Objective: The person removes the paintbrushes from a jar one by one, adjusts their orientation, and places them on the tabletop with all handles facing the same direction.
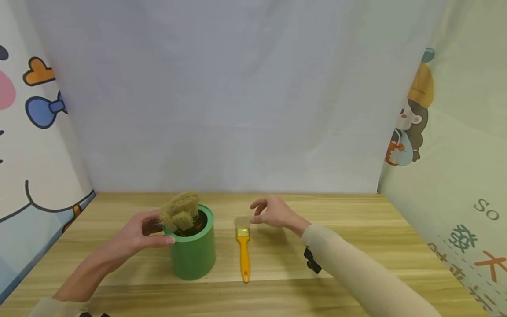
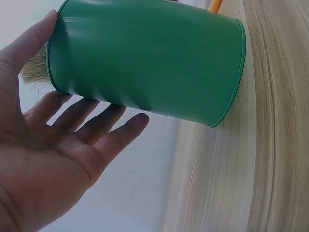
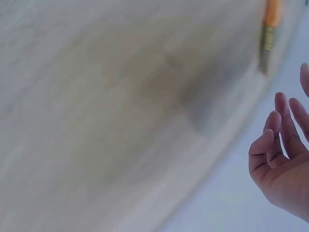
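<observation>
A green cylindrical container (image 1: 193, 257) stands upright on the table with several tan-bristled brushes (image 1: 181, 210) in it, bristles up. My left hand (image 1: 138, 235) holds its left side near the rim; the left wrist view shows the thumb at the rim and the fingertips (image 2: 140, 121) against the wall of the container (image 2: 149, 58). To the right of the container a paintbrush (image 1: 244, 253) with a yellow-orange handle lies flat, bristles pointing away from me. Just right of its bristles hovers my right hand (image 1: 275, 212), fingers loosely bent and holding nothing.
The wooden table (image 1: 348, 259) ends at a pale curtain (image 1: 237, 110) behind. Printed cloths hang on both sides, the left cloth (image 1: 43, 176) with cartoon shapes and the right cloth (image 1: 447, 176) with a figure and lettering.
</observation>
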Tool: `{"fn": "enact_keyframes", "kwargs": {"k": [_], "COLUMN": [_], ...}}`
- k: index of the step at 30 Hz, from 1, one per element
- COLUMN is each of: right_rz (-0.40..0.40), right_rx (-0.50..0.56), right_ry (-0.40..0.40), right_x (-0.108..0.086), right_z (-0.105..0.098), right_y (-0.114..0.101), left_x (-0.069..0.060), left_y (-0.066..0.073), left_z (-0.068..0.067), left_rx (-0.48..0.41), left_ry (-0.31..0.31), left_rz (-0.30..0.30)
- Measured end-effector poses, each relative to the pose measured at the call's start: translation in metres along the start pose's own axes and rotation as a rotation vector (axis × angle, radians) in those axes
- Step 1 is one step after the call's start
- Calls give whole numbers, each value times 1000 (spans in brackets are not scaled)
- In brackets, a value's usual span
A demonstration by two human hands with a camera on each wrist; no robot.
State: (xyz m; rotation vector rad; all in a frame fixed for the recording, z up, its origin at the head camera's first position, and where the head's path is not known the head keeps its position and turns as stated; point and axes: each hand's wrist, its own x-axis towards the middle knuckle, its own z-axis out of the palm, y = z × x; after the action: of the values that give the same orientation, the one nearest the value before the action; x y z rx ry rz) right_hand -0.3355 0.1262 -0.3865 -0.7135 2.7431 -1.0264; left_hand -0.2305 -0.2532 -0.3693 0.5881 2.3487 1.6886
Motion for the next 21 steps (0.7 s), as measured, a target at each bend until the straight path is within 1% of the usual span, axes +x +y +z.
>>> {"fn": "enact_keyframes", "kwargs": {"k": [4, 9, 12, 16, 19, 21], "right_rz": [-98, -220, -310, -442, -505, -522], "right_rx": [39, 103, 130, 144, 130, 110], "right_ry": [-3, 0, 15, 31, 53, 77], "right_x": [-4, -10, -14, -18, -18, -17], "right_z": [-10, -13, -10, 0, 8, 13], "right_y": [-21, -64, -88, -109, -119, -123], "left_x": [-3, -3, -2, -1, -1, 0], "left_y": [-1, -1, -1, 0, 0, 0], "left_z": [-1, -2, -1, 0, 0, 1], "left_rx": [4, 6, 5, -3, -13, -20], "left_ry": [4, 11, 12, 11, 6, 1], "left_rz": [-5, -28, -40, -45, -37, -28]}}
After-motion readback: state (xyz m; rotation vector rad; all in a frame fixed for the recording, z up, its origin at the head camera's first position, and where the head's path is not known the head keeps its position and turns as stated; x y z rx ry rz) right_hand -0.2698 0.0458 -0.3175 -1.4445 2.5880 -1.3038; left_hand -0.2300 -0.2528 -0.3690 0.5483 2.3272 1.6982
